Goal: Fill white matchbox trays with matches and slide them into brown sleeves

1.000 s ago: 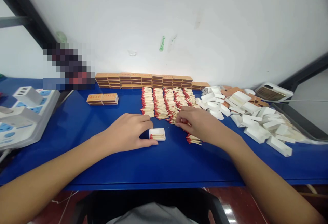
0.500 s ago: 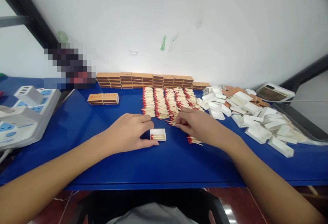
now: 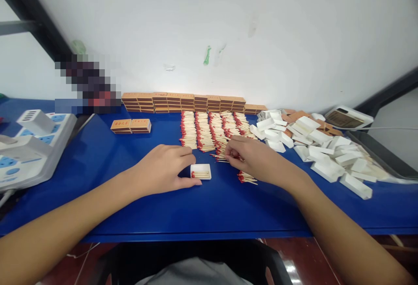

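Note:
My left hand (image 3: 168, 168) has thumb and fingers around the left end of a small white matchbox tray (image 3: 207, 167), which lies on the blue table. A few red-tipped matches lie lengthwise inside it. My right hand (image 3: 246, 156) is closed in a pinch at the front of the match rows, on the ends of some matches (image 3: 220, 157). Its curled fingers partly hide what they hold. Behind both hands, loose matches (image 3: 204, 135) form several rows with red heads to the left. A smaller bunch of matches (image 3: 247, 178) lies under my right wrist.
Stacked orange matchboxes (image 3: 176, 100) line the wall, and two matchboxes (image 3: 130, 125) sit at the left. White trays (image 3: 321, 145) and orange sleeves (image 3: 298, 115) are heaped at the right, near a phone (image 3: 348, 117) and a dark flat object (image 3: 385, 154). A power strip (image 3: 58, 145) stands far left.
The view has shifted very slightly. Both hands, the tray and the matches stay practically where they were.

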Available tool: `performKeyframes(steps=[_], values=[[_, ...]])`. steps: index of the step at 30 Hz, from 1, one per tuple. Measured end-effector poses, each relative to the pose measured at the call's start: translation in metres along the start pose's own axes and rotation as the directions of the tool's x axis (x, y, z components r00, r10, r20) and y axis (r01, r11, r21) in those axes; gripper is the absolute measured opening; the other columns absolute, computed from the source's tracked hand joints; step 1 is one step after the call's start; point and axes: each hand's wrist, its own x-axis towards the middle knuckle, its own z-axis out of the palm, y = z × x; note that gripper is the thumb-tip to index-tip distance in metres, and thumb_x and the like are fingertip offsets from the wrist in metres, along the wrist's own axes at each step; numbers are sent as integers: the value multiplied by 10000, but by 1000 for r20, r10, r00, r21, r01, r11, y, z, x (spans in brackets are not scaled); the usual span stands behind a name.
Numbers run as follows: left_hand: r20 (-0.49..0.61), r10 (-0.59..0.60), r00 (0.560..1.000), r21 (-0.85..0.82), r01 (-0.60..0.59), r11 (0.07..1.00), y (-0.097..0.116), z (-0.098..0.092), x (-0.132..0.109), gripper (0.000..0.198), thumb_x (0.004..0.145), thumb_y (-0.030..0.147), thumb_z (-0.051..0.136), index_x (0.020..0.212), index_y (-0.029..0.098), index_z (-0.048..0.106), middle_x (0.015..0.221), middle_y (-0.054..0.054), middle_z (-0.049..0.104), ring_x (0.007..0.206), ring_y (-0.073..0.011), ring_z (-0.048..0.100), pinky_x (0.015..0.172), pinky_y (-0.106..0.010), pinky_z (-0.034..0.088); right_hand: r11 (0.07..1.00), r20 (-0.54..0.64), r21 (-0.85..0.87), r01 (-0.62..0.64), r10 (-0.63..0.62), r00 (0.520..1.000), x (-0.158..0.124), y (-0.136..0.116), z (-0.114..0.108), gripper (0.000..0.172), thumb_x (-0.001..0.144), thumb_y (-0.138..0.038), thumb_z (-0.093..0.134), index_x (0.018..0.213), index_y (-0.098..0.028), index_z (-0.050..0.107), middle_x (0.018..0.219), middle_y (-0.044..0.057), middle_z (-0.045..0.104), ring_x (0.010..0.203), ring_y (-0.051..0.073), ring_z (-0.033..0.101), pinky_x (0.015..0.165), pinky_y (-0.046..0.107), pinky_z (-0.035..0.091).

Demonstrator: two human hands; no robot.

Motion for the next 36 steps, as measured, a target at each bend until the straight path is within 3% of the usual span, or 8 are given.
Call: performKeyframes(steps=[8,19,28,36], values=[[17,-8,1000,-3,8,1000,1,1,0,405,975,572,727,1005,169,754,892,-18,717,786,-202,704,664,-329,425,1000,40,0,8,-8,999,3,1,2,131,1011,-131,587,917,-192,654,957,59,688,843,193,637,716,290,427],[18,-2,1000,2,2,1000,1,-1,1,401,976,574,723,993,175,751,891,-22,727,781,-196,709,657,-320,435,1000,78,12,1,-2,997,3,-3,2,145,986,-112,580,871,-199,601,899,41,665,752,168,591,670,278,396],[2,6,1000,12,-6,1000,0,1,1,416,986,591,701,1002,178,750,884,-18,721,769,-187,704,648,-320,434,997,16,61,49,-50,999,2,-1,0,96,989,-152,600,904,-193,620,940,55,671,789,172,614,694,278,420],[11,-20,1000,2,20,1000,4,1,4,401,986,576,707,982,176,734,902,-24,731,808,-199,719,665,-322,437,972,17,191,137,-143,990,-2,-30,2,50,1000,-184,660,959,-208,648,1015,34,683,811,158,620,694,273,424]])
